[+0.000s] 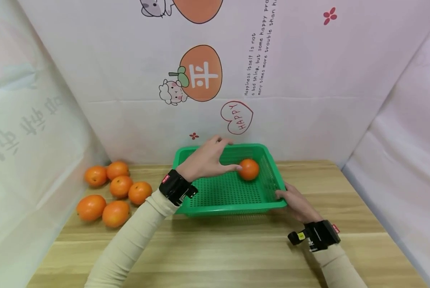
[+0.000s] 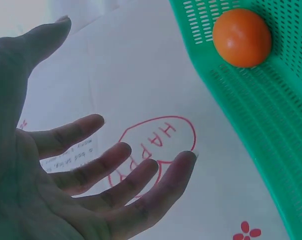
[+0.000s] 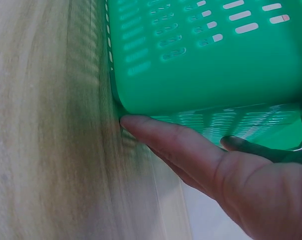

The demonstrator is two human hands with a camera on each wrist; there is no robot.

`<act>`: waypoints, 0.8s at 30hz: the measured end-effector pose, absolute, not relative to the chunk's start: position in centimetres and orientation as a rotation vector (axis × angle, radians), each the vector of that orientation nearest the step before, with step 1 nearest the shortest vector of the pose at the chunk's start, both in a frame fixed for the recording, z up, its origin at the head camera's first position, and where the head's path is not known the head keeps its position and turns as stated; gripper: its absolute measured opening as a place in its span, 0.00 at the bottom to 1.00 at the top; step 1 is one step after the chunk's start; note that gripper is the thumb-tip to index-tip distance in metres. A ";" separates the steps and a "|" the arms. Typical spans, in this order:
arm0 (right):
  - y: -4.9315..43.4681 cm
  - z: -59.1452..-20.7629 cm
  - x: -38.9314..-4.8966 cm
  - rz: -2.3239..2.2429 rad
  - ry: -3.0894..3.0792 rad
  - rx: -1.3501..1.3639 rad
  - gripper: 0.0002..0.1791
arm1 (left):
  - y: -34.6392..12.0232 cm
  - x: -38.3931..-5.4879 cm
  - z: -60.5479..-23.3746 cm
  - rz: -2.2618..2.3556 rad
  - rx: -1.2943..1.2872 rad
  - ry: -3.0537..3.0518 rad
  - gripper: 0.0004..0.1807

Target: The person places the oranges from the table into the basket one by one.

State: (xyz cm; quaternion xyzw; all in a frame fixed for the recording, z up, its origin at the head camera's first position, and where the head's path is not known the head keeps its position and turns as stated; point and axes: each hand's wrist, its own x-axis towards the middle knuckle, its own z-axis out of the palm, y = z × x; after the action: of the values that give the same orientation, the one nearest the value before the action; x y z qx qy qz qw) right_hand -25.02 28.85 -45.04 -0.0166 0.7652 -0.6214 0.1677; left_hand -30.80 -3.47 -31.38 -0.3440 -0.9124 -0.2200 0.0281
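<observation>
A green plastic basket (image 1: 222,207) with perforated walls stands against the back of the table. One orange (image 1: 249,169) lies inside it, towards its right side; the left wrist view also shows this orange (image 2: 242,38). My left hand (image 1: 208,159) is over the basket with thumb and fingers spread apart and nothing between them. In the head view its thumb tip overlaps the orange's left edge. My right hand (image 1: 297,202) holds the basket's front right corner, its thumb at the rim. In the right wrist view, fingers (image 3: 178,142) extend along the basket's outside, close to the tabletop.
Several loose oranges (image 1: 121,186) lie grouped on the table left of the basket. Behind it rises a white printed cloth (image 1: 301,128), with more white cloth at both sides. The wooden tabletop (image 1: 215,256) extends in front of the basket.
</observation>
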 end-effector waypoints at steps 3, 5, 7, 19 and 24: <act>28.8 -45.0 -25.0 -1.772 2.182 -0.051 0.45 | -4.1 -30.4 -31.3 -0.706 -1.047 -2.803 0.43; 28.8 -45.0 -25.1 -1.778 2.183 -0.051 0.44 | -4.6 -30.2 -31.3 -0.707 -1.040 -2.796 0.43; 28.8 -44.9 -25.2 -1.779 2.183 -0.050 0.43 | -5.1 -30.1 -31.3 -0.710 -1.031 -2.796 0.43; 28.7 -44.9 -25.1 -1.771 2.180 -0.033 0.46 | -8.7 -29.9 -31.5 -0.794 -0.938 -2.778 0.39; 28.6 -44.9 -25.0 -1.770 2.173 -0.021 0.47 | -10.4 -29.8 -31.5 -0.814 -0.879 -2.792 0.39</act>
State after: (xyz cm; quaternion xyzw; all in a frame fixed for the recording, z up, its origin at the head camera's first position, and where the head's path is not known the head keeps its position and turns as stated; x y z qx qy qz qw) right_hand -24.96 28.56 -44.94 -0.0074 0.7641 -0.6226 0.1686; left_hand -29.81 -10.38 -31.48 -0.2890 -0.9177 -0.2676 0.0516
